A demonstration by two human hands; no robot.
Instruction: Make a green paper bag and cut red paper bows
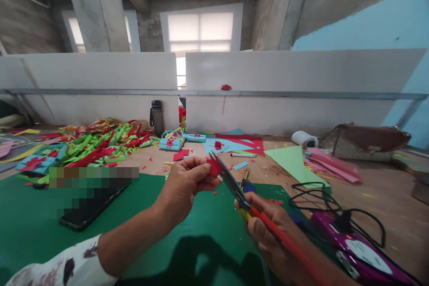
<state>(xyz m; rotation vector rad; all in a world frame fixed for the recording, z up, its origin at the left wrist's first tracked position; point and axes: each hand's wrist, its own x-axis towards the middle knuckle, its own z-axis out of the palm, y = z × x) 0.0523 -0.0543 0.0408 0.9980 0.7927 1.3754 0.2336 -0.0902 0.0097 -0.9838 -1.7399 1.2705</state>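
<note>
My left hand pinches a small red piece of craft sheet between thumb and fingers above a green cutting mat. It could be felt or paper; I cannot tell which. Wrapped round the handles of a pair of scissors with red grips is my right hand. The blades are slightly apart and reach the right edge of the red piece. Just beyond them lie small red pieces and a light blue strip on the table.
A dark phone lies on the mat. A heap of green and red strips, a dark bottle and small blue bags stand behind. At right are green sheet, a purple power box with black cables and a handbag.
</note>
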